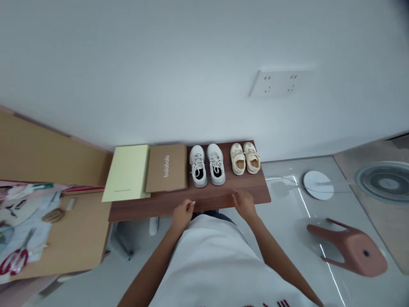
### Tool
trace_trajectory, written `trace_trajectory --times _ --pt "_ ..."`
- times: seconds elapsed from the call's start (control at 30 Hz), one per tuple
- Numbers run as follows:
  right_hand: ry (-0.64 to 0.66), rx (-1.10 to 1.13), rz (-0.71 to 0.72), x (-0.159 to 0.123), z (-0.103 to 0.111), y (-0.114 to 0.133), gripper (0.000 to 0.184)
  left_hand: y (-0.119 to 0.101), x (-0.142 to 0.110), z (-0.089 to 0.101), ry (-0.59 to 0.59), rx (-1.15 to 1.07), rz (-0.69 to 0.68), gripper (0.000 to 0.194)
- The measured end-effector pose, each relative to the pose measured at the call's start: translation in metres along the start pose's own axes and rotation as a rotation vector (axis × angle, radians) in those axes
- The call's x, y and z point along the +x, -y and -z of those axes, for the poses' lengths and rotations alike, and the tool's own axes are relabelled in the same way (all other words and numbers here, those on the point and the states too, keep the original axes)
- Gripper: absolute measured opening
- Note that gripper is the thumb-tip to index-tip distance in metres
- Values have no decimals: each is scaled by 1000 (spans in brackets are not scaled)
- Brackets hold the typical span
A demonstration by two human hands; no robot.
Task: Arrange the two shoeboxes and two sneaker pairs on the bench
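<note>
A brown wooden board against the wall bears two boxes and two pairs of shoes. White lace-up sneakers stand side by side near its middle, and smaller cream shoes are to their right. A brown box marked "balabala" lies beside a pale yellow box on the left. At the board's front edge my left hand is curled closed with nothing visible in it. My right hand is at the same edge, below the cream shoes, its fingers loosely apart and holding nothing.
Left of the board is a table with red-handled scissors, papers and a twine bundle. To the right are a reddish-brown stool, a white round base and a round fan. Sockets are on the wall.
</note>
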State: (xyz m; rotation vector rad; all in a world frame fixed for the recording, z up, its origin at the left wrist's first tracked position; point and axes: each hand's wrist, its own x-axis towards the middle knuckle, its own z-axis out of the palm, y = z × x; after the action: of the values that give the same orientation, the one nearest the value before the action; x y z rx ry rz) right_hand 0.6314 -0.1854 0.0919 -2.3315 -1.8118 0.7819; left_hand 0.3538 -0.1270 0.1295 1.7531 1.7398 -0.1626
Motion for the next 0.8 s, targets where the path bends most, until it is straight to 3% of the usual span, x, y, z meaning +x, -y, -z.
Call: trace_trajectory --times 0.1,0.17,0.27,0.4,0.5,0.6,0.67,0.73,0.8 --pt "348 14 37 -15 -31 15 35 58 -21 1 51 9 115 32" --pt "487 -17 96 -16 -39 24 32 84 -30 -1 99 58 160 34" --pt "486 -112 181 -7 -33 42 33 101 -34 -9 164 122 197 33" --pt "471 -184 310 14 -18 79 36 109 -19 -10 146 2 93 26" --pt "452 -60 353 24 -14 117 39 131 2 11 -125 -172 28 23" --pt "410 191 356 27 -22 166 42 171 28 51 -542 -305 41 24" --pt "407 386 339 28 -35 206 40 203 48 82 -739 -342 92 26" --pt "435 564 305 30 -53 249 39 238 69 111 -813 -360 162 34" --pt "465 705 250 35 -77 293 40 272 88 135 -784 -409 231 41"
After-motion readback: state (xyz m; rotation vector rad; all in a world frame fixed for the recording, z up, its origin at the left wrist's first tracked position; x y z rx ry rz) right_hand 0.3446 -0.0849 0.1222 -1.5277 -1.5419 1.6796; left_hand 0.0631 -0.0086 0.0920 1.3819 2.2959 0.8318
